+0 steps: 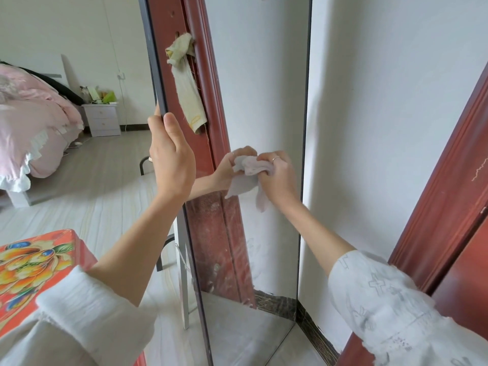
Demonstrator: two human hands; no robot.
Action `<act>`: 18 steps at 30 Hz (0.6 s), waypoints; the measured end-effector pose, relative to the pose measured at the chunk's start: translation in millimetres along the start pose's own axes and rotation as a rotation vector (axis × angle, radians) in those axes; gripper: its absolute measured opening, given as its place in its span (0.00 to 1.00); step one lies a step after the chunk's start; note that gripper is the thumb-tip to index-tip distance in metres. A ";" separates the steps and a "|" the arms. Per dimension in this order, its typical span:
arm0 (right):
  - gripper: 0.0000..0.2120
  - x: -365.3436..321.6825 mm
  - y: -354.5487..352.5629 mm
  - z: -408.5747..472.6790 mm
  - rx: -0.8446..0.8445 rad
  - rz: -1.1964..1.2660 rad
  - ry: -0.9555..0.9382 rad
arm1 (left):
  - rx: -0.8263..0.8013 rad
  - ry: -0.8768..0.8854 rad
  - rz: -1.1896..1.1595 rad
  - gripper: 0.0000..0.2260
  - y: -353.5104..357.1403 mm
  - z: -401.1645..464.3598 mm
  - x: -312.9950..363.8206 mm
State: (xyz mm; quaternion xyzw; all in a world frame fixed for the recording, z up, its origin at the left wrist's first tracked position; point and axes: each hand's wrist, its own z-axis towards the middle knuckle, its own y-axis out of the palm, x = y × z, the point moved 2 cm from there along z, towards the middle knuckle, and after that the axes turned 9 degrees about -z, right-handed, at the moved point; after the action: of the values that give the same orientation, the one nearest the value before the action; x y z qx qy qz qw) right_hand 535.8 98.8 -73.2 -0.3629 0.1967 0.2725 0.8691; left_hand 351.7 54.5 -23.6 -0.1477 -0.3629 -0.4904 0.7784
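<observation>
A tall standing mirror [264, 88] with a thin dark frame leans in front of me. My left hand [169, 157] grips its left edge, thumb on the front and fingers behind. My right hand [277, 178] holds a crumpled pale pink cloth [253, 167] pressed against the glass at mid height. The reflection of that hand and cloth shows just to the left. Streaks and smears cover the lower part of the glass. The mirror also reflects a red door frame with a beige rag hanging on it.
A red wooden door frame [443, 207] stands at the right beside a white wall [383, 101]. A red floral stool [37, 260] is at the lower left. A bed with pink bedding [34, 120] and a white nightstand [103, 120] lie at the left.
</observation>
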 end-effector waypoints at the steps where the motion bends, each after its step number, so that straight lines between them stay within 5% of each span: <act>1: 0.10 0.7 5.3 -8.5 0.002 -0.005 0.000 | 0.000 -0.004 0.001 0.11 -0.1 0.1 -0.3; 10: 0.13 41.6 35.7 -80.5 -0.247 -0.091 -0.046 | -0.009 -0.013 -0.019 0.11 -0.1 1.5 1.1; 16: 0.16 55.8 31.6 -98.5 -0.687 -0.207 -0.014 | -0.047 -0.048 -0.038 0.11 -3.7 -5.9 5.8; 18: 0.17 49.8 20.9 -91.6 -0.666 -0.265 -0.006 | -0.062 -0.078 -0.044 0.10 -7.2 -14.4 1.2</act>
State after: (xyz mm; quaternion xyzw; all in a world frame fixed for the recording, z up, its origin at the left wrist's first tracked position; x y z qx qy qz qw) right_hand 548.3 60.1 -171.4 -0.6477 0.0459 0.2075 0.7317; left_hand 351.7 41.8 -33.7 -0.1827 -0.3809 -0.5121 0.7478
